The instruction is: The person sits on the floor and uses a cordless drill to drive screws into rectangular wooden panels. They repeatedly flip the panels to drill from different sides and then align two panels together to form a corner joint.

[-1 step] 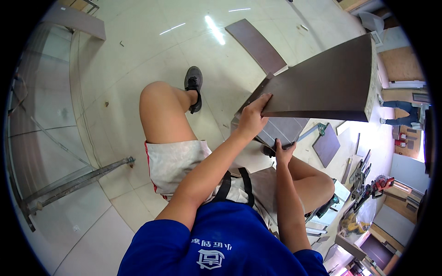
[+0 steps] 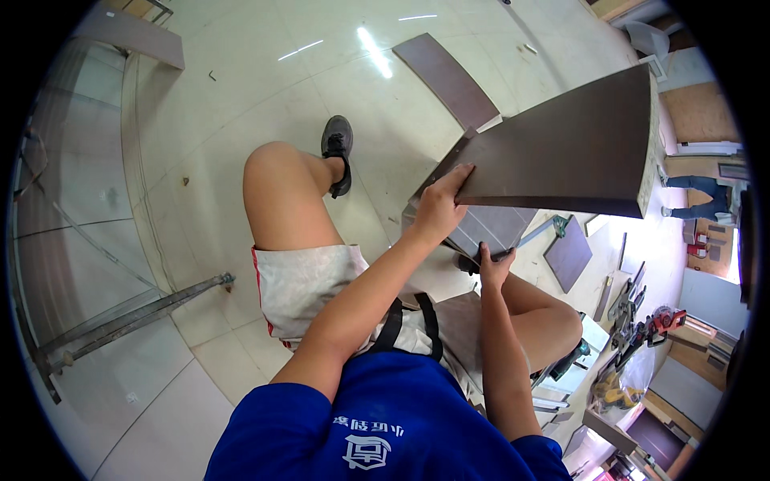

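A long dark brown board [image 2: 561, 144] tilts up to the right in front of me, its pale cut end at the far right. My left hand [image 2: 439, 207] is closed on its near left edge, fingers over the upper face. Below it a grey-brown board with thin pale lines [image 2: 496, 227] slants down toward my right leg. My right hand [image 2: 496, 266] grips this lower board at its bottom edge, thumb on top. The two boards seem to meet near my left hand, but I cannot tell how they are joined.
A loose brown board [image 2: 447, 82] lies on the tiled floor beyond. A purplish panel [image 2: 569, 255] lies to the right, with tools and a red saw [image 2: 667, 321] farther over. A metal bar [image 2: 144, 317] juts in at left. Another person's legs [image 2: 694, 199] show far right.
The far right end of the dark brown board has dipped very slightly. Both hands keep their grip in the same places.
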`<action>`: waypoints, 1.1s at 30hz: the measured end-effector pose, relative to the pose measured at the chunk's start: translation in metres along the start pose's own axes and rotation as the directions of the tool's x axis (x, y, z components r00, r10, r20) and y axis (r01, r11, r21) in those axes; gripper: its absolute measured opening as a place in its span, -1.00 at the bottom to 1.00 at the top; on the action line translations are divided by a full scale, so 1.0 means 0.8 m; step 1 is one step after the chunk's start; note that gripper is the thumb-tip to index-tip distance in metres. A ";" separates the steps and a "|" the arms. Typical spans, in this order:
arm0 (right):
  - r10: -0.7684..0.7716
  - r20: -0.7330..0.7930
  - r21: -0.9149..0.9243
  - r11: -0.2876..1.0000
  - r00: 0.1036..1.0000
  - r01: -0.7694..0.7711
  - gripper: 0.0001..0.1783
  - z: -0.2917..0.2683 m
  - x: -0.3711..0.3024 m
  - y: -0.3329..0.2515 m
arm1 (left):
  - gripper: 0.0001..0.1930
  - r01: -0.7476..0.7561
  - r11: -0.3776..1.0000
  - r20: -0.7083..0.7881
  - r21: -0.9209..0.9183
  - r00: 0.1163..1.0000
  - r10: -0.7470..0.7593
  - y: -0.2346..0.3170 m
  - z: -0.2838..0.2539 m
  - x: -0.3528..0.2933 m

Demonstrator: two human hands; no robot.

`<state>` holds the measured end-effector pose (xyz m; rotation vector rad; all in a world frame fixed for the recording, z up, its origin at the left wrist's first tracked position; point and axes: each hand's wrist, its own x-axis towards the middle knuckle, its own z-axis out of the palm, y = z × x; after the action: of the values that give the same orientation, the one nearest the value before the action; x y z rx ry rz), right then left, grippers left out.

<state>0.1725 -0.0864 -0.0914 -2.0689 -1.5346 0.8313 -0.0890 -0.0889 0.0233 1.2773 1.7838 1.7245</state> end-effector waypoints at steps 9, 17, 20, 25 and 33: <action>-0.034 0.016 0.002 0.999 0.999 0.034 0.27 -0.001 0.001 0.003 | -0.50 -0.039 0.998 0.046 0.045 0.998 0.037 -0.003 -0.007 0.001; -0.014 0.021 0.003 1.000 1.000 0.014 0.27 -0.003 0.003 0.007 | -0.49 -0.043 0.999 0.048 0.012 0.998 0.042 -0.004 -0.010 0.004; -0.011 0.021 -0.004 1.000 1.000 0.011 0.27 -0.003 0.000 0.000 | -0.50 -0.050 0.998 0.048 0.025 0.998 0.049 -0.006 -0.013 0.005; -0.012 0.014 -0.005 1.000 1.000 0.012 0.27 -0.004 0.002 0.002 | -0.48 -0.044 0.999 0.070 0.027 0.997 0.042 -0.005 -0.013 0.005; -0.034 0.016 0.017 0.999 0.999 0.034 0.28 -0.004 0.004 0.004 | -0.47 -0.036 0.999 0.066 0.037 0.997 0.034 -0.005 -0.011 0.001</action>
<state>0.1775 -0.0845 -0.0923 -2.0232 -1.5615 0.8481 -0.0979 -0.0931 0.0216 1.3724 1.7759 1.6552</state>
